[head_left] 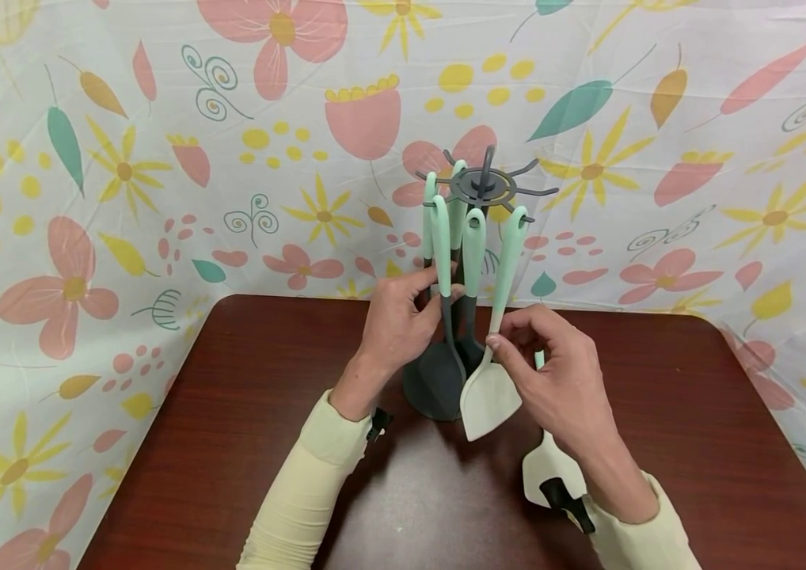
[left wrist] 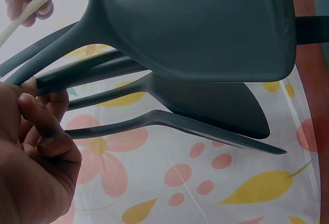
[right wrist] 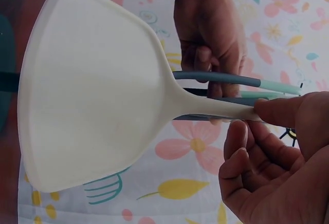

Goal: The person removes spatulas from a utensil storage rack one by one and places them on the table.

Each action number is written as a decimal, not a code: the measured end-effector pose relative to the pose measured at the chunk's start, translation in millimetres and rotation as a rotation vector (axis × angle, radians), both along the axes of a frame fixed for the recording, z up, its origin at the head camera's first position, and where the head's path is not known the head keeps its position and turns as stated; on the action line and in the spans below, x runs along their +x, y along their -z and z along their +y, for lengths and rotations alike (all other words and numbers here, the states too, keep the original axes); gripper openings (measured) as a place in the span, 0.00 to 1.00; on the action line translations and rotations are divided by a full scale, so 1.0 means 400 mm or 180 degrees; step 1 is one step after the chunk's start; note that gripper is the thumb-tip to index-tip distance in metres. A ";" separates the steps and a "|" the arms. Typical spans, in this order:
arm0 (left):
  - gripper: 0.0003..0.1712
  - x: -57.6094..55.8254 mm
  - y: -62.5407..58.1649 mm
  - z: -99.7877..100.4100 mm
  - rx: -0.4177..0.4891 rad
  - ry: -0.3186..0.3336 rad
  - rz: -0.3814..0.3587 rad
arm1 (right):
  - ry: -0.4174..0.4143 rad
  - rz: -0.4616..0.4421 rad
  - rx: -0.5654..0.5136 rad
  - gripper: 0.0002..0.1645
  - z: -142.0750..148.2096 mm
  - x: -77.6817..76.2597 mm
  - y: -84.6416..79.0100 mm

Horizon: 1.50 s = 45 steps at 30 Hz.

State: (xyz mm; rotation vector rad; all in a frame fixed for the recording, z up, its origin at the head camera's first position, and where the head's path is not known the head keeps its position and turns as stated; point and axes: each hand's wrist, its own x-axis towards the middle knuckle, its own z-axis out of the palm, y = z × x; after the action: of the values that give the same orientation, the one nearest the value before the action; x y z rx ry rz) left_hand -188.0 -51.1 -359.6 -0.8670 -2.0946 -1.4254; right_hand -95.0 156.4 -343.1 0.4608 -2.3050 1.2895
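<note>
A dark grey utensil rack (head_left: 483, 185) stands upright, with several mint-handled utensils hanging from its hooks. My left hand (head_left: 403, 317) curls its fingers around the rack's pole (left wrist: 92, 72), behind a dark spatula (head_left: 439, 376). With thumb and fingers my right hand (head_left: 563, 372) pinches the neck of a white spatula (head_left: 491, 400). The top of that spatula's mint handle (head_left: 510, 257) is up at a hook on the right side of the rack. Its broad white blade (right wrist: 97, 90) points down, close over the table in front of the rack's base.
A second white utensil (head_left: 551, 469) with a mint handle lies on the brown table (head_left: 268, 380), partly hidden under my right hand and wrist. More dark spatulas (left wrist: 221, 106) hang at the rack's far side. Behind the table hangs a flowered cloth (head_left: 232, 158).
</note>
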 end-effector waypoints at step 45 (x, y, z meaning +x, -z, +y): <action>0.15 -0.003 0.005 0.004 0.0070 0.0011 -0.0061 | 0.0102 0.0206 -0.0395 0.11 0.034 0.021 -0.032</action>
State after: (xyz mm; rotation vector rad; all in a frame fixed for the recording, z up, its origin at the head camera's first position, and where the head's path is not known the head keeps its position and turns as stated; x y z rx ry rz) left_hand -189.1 -49.5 -361.7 -0.8522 -2.0884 -1.4613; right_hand -86.4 170.0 -330.2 0.4159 -2.1563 1.3725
